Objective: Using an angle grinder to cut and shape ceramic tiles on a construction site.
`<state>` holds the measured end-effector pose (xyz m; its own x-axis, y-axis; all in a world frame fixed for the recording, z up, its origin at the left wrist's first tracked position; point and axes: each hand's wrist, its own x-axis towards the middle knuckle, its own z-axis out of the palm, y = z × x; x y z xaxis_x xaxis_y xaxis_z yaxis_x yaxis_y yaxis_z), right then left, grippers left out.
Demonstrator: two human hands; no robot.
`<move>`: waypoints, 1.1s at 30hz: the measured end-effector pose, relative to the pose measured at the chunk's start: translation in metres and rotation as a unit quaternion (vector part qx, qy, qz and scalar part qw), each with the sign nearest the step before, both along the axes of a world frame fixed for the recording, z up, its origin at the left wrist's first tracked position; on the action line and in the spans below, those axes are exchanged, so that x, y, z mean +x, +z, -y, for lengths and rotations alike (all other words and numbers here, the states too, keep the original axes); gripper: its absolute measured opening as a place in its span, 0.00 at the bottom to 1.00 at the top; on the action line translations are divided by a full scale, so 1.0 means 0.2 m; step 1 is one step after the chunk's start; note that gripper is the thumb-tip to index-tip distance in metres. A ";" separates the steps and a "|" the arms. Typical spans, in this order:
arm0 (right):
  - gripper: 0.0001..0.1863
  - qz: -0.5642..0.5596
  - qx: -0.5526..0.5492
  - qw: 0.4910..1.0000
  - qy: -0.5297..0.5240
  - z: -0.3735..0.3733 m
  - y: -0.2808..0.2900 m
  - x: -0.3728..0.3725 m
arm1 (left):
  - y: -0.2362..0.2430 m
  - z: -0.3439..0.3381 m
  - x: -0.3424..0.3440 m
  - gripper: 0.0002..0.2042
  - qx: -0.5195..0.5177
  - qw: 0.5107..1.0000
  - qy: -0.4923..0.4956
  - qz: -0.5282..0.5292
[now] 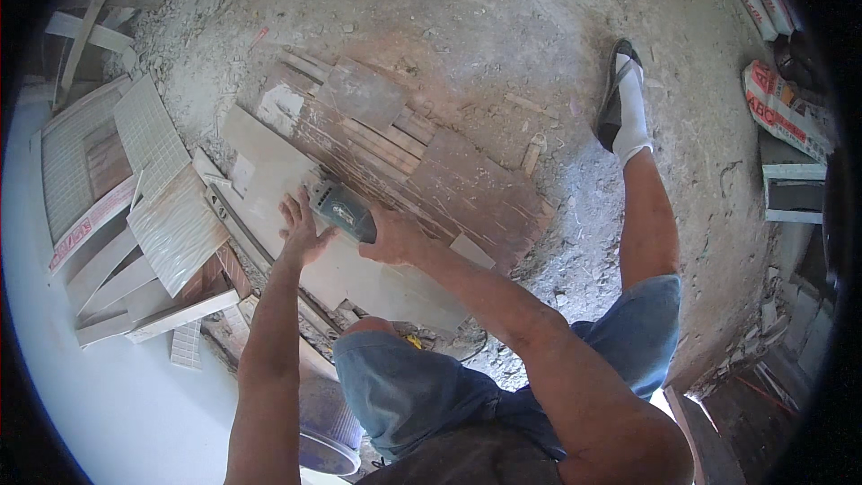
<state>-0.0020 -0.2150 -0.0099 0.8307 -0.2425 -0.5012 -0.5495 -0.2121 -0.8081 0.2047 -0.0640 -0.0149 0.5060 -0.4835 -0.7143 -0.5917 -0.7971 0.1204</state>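
Observation:
A dark grey-green angle grinder [343, 210] lies at a slant over a long pale tile [267, 154]. My right hand [395, 235] is wrapped round the rear end of its body. Beside the grinder's head is my left hand [303, 232], its fingers spread over the tile; whether they touch the tool or the tile is hard to tell. The grinder's disc is hidden from this view. Under the pale tile, brown planks or tile pieces [377, 139] form a low stack, with a squarish brown piece [471, 181] at its right.
Tile offcuts [175, 229] lean against the white wall at left, with a long metal bar [235, 229] nearby. A purple-grey bucket [328, 436] stands by my left knee. Printed sacks [783, 112] lie at right. Rubble and dust cover the concrete floor [503, 27].

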 end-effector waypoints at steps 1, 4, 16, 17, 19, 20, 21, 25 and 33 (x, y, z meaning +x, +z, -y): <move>0.46 0.001 0.005 1.000 -0.002 0.00 0.00 0.00 | 0.00 0.00 0.00 0.61 -0.001 1.000 0.000 0.002; 0.46 0.000 0.005 1.000 -0.001 0.00 0.00 -0.01 | 0.01 0.01 -0.01 0.60 -0.005 1.000 0.000 0.003; 0.47 -0.025 0.010 1.000 0.012 0.00 0.02 -0.06 | -0.03 -0.03 0.01 0.61 -0.006 1.000 -0.003 0.003; 0.47 -0.014 0.003 1.000 0.008 0.00 0.01 -0.07 | -0.03 -0.02 0.01 0.61 -0.010 1.000 0.000 -0.001; 0.47 -0.006 0.003 1.000 0.005 0.00 0.01 -0.07 | -0.03 -0.03 0.01 0.61 -0.011 1.000 0.005 -0.003; 0.47 0.002 0.001 1.000 0.002 0.00 0.01 -0.08 | -0.03 -0.03 0.01 0.61 -0.012 1.000 0.010 -0.006; 0.47 0.002 0.002 1.000 0.002 0.01 0.03 -0.08 | -0.03 -0.03 0.01 0.61 -0.012 1.000 0.010 -0.006; 0.45 -0.017 0.011 1.000 -0.002 0.00 0.03 -0.09 | -0.03 -0.03 0.01 0.60 -0.021 1.000 0.006 -0.005; 0.43 -0.014 0.020 1.000 -0.007 0.00 0.04 -0.13 | -0.06 -0.05 0.02 0.62 -0.017 1.000 0.011 -0.003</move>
